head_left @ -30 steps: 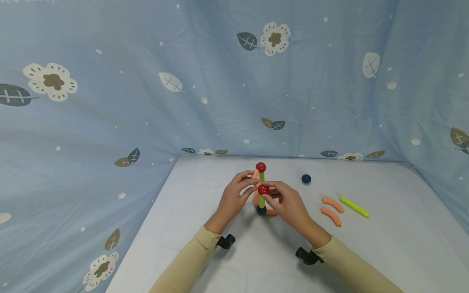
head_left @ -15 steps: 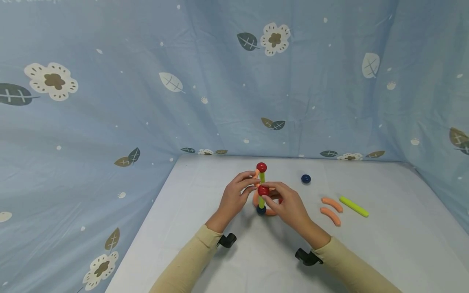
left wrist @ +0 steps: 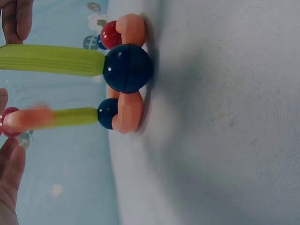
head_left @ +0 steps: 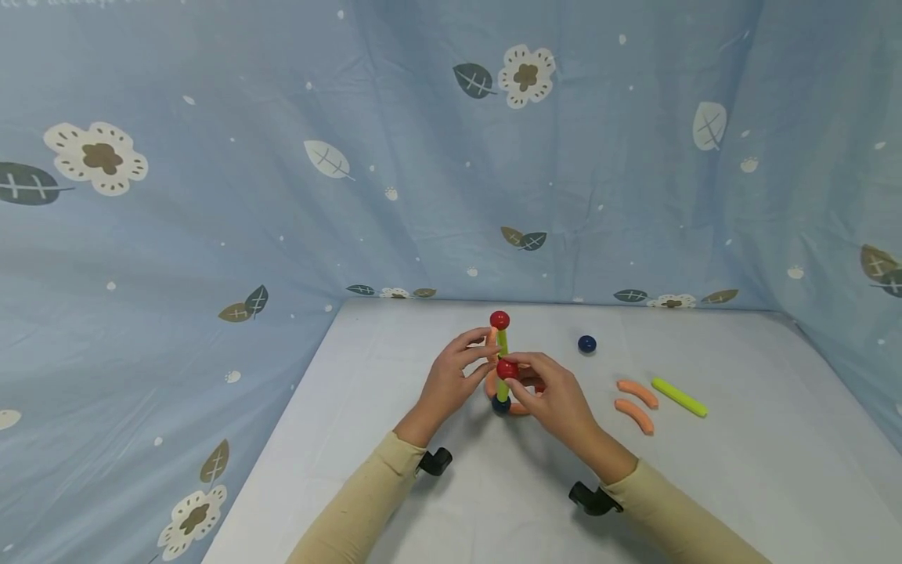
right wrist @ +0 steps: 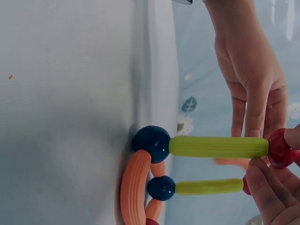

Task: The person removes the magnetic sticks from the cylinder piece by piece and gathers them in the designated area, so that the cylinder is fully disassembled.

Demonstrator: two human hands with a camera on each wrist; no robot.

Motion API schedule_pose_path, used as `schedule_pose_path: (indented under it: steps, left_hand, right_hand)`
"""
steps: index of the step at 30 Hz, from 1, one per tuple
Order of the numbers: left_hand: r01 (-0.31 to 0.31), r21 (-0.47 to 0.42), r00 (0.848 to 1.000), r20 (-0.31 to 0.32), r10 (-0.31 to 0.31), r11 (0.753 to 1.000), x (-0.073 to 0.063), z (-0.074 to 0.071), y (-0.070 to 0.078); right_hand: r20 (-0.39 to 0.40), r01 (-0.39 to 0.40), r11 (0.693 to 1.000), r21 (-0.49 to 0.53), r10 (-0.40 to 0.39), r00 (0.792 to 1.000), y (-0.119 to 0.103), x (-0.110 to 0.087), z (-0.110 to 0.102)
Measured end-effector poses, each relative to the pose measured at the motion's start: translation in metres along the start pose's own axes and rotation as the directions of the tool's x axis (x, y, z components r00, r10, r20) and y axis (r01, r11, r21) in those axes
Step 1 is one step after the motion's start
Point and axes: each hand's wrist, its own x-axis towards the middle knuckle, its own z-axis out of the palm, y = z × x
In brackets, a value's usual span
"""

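Ball [head_left: 506, 369], glossy red and pinched by your right hand [head_left: 553, 389], tops an upright ribbed lime-green stick [right wrist: 218, 147]; your left hand [head_left: 449, 376] pinches a curved orange stick [head_left: 492, 338] nearby, above the white cloth-covered table [head_left: 500, 501].

Head view from above, facing forward-down, farther; wrist views close, turned sideways, sharing green rods [left wrist: 51, 60].

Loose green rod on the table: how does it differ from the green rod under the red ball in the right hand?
The loose rod lies flat on the table; the upright rod stands. The loose rod has no ball attached; the upright rod joins a blue ball below and the red ball above, which the right hand pinches. Both are straight and yellow-green.
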Motion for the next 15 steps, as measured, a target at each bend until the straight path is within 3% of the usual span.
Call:
schedule_pose_path:
  steps: [15]
  left_hand:
    - [0.046, -0.007, 0.999, -0.014, -0.047, 0.999, 0.0006, 0.0017, -0.0029]
  right_hand:
    - [-0.001, 0.004, 1.000, 0.016, -0.004, 1.000, 0.0014, 0.0006, -0.0029]
